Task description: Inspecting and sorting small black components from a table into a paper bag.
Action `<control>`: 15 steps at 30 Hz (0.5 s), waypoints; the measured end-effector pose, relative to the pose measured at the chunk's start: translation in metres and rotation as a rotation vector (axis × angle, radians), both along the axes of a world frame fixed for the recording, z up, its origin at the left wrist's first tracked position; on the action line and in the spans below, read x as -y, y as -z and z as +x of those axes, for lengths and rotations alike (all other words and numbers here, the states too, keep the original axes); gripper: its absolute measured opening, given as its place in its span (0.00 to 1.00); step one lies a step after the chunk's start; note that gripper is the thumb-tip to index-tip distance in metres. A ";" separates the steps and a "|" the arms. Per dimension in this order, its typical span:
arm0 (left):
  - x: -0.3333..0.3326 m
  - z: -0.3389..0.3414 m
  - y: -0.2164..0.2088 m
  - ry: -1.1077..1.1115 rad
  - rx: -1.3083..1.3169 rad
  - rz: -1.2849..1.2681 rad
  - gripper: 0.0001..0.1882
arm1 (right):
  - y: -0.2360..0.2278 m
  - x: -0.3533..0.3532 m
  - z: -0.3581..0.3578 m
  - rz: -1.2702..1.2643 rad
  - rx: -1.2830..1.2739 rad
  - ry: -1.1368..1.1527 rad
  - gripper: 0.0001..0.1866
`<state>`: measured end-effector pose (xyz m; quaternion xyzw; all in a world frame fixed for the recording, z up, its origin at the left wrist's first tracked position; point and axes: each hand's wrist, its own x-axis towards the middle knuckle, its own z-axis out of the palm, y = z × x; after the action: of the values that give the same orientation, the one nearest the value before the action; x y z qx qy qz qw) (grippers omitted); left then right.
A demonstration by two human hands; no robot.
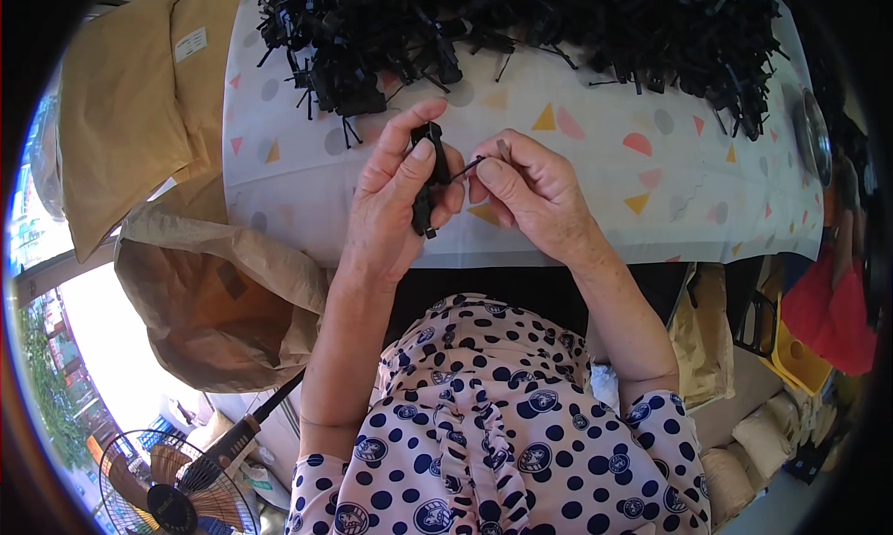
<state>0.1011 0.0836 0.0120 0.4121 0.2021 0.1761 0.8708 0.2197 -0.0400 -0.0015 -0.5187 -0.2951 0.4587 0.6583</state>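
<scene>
My left hand (pixel 379 193) is closed around a black plastic part (pixel 428 209), its thumb pressed along the part's upper end. A thin black stem (pixel 465 169) sticks out from that part toward the right. My right hand (pixel 539 195) pinches the stem's outer end between thumb and forefinger. Beside the right forefinger shows a small flat brownish-grey piece (pixel 504 151), too small to name. Both hands are raised over the near part of the table (pixel 595 223), which has a white cover with coloured shapes. Beyond them lies a large heap of black plastic parts (pixel 558 19) with thin stems.
An open brown paper sack (pixel 223 242) stands left of my left forearm, with larger brown paper bags (pixel 121 116) behind it. A fan (pixel 172 507) is at the lower left. On the right are another paper bag (pixel 702 340) and a yellow crate (pixel 795 363).
</scene>
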 end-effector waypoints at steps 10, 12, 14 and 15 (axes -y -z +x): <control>0.010 -0.006 -0.001 0.316 0.062 0.073 0.21 | -0.007 0.009 0.018 -0.003 -0.177 -0.195 0.12; 0.016 -0.003 -0.003 0.289 0.038 0.045 0.21 | -0.008 0.011 0.019 -0.030 -0.185 -0.255 0.12; 0.018 0.001 -0.006 0.264 0.018 0.012 0.22 | -0.007 0.013 0.019 -0.035 -0.204 -0.143 0.13; 0.017 0.002 -0.006 0.231 -0.045 0.093 0.22 | -0.007 0.013 0.019 -0.037 -0.211 -0.144 0.13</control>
<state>0.1027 0.0668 0.0178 0.4763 0.1643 0.0743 0.8606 0.2386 -0.0529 0.0056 -0.4574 -0.2522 0.5620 0.6414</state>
